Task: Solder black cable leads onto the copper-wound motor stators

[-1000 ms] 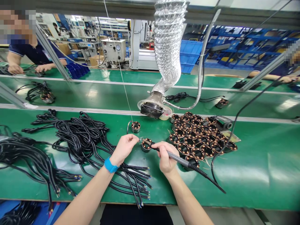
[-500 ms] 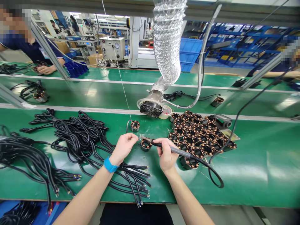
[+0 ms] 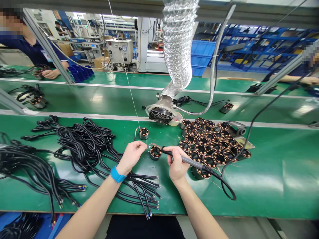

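Note:
My left hand (image 3: 133, 154), with a blue band at the wrist, is closed in a pinch on thin wires (image 3: 149, 146). My right hand (image 3: 178, 162) is wrapped around the grey and black handle of a soldering iron (image 3: 194, 162), whose metal tip points left at the wire ends. Whether the tip touches them I cannot tell. Just below the tip stands a motor stator (image 3: 155, 152) with copper windings. Behind it sits another stator (image 3: 144, 133), a short black cable looping at its left side.
Black cables (image 3: 84, 139) cover the left of the green bench; several stators (image 3: 209, 142) crowd the right, beside an iron stand (image 3: 238, 128). A fume-extraction hood (image 3: 160, 111) hangs ahead. Beyond runs a belt (image 3: 112, 99) with stators. A co-worker's hand (image 3: 51, 73) is at far left.
The iron's tip has shifted slightly up and right, and the wisp of smoke near it has faded. Stators on the belt beyond have moved left. My left hand has barely moved.

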Available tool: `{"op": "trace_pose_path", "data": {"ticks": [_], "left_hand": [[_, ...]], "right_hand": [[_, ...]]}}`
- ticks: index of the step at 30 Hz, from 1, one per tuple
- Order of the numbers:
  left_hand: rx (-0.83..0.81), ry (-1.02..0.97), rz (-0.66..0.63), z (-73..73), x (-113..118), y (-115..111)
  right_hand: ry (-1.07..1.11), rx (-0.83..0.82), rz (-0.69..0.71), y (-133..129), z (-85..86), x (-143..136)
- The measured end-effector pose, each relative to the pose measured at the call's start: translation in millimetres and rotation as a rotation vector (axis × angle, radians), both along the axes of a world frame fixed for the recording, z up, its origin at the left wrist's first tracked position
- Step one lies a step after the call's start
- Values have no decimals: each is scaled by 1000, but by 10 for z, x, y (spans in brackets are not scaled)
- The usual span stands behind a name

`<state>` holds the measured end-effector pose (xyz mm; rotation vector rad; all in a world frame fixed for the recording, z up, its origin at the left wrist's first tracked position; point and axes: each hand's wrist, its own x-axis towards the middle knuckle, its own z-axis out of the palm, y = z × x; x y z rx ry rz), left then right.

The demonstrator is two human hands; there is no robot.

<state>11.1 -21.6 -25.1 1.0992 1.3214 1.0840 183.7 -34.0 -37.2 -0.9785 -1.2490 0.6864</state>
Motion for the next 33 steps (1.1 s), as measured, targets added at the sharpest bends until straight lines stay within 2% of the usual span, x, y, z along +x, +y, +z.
{"op": "trace_pose_path", "data": {"ticks": [6, 11, 17, 23, 30, 33], "left_hand": [[21, 10, 3, -12, -2, 5], [41, 23, -37, 9, 6, -1], [66, 44, -86, -8, -6, -66], [8, 24, -182, 23, -39, -85], [93, 172, -255, 59, -81, -66], [110, 177, -280, 44, -86, -64]], "right_hand": [[-95, -6, 51, 18, 22, -27], [-290, 71, 113, 119, 68, -127], [-435, 210, 240, 199, -63, -224], [-556, 245, 235, 202, -144, -240], [-704, 262, 208, 157, -131, -221], [-681, 257, 189, 138, -153, -215]]}}
